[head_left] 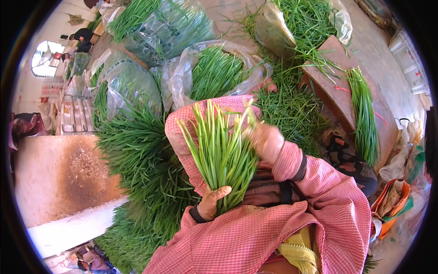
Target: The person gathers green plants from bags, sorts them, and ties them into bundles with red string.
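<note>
A loose bundle of flat-leaved garlic chives (pixel 222 157) stands over my lap, its pale cut ends pointing away from me. Around the leafy lower part, my left hand (pixel 212 202) is closed, thumb across the front. My right hand (pixel 268 140) is at the right side of the pale ends and blurred by motion. A pale chive stalk (pixel 249 109), also blurred, sticks up from its fingers. Pink checked sleeves cover both arms. Close by on the left lies a large heap of chives (pixel 143 157), leaf tips towards the left.
Plastic bags of chives (pixel 219 72) stand ahead. Loose trimmings (pixel 287 106) cover the floor ahead right. A tied chive bundle (pixel 364 113) lies on a low board (pixel 332 65) at right. A stained panel (pixel 68 178) stands left. Other people (pixel 82 36) are at the far left.
</note>
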Demonstrator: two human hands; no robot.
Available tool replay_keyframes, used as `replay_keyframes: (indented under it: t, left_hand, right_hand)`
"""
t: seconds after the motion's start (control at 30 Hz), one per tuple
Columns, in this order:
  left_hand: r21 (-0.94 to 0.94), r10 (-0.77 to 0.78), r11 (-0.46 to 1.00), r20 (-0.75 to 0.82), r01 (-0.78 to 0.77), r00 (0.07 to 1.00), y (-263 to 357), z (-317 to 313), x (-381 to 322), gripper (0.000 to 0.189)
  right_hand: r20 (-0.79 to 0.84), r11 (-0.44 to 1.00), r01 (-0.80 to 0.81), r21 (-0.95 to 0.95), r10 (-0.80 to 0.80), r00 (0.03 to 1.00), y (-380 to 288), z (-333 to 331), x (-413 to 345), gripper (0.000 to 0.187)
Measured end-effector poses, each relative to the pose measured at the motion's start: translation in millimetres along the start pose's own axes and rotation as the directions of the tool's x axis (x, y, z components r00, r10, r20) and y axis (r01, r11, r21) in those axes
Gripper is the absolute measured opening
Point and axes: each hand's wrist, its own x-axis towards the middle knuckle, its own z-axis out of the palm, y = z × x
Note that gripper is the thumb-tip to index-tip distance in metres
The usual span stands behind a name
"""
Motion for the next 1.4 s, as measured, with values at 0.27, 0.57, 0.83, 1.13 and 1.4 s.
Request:
replay_keyframes:
  t: [0.27, 0.57, 0.83, 1.13, 1.4]
  left_hand:
    - [0.027, 0.026, 0.999, -0.002, -0.026, 1.000, -4, 7, 3, 0.043]
    - [0.092, 0.024, 0.995, 0.029, -0.027, 0.999, 13, 25, 1, 0.043]
    - [-0.409, -0.176, 0.897, 0.017, 0.167, 0.984, 21, 37, -2, 0.048]
    - [-0.556, -0.083, 0.819, 0.129, 0.141, 0.988, 17, 20, 5, 0.056]
    - [-0.232, -0.168, 0.950, 0.185, 0.210, 0.968, 37, 32, 22, 0.061]
  right_hand:
    - [0.206, -0.013, 0.455, -0.890, -0.903, 0.377, -224, -49, 79, 0.055]
    - [0.390, -0.567, 0.532, -0.628, 0.363, 0.846, -54, 39, -12, 0.076]
    - [0.322, -0.010, 0.436, -0.900, -0.688, 0.650, -177, -5, 59, 0.013]
    - [0.255, 0.297, 0.244, -0.923, -0.004, 0.967, -69, -121, 8, 0.095]
    - [0.734, 0.952, 0.211, -0.221, 0.020, 0.679, -25, -18, -12, 0.064]
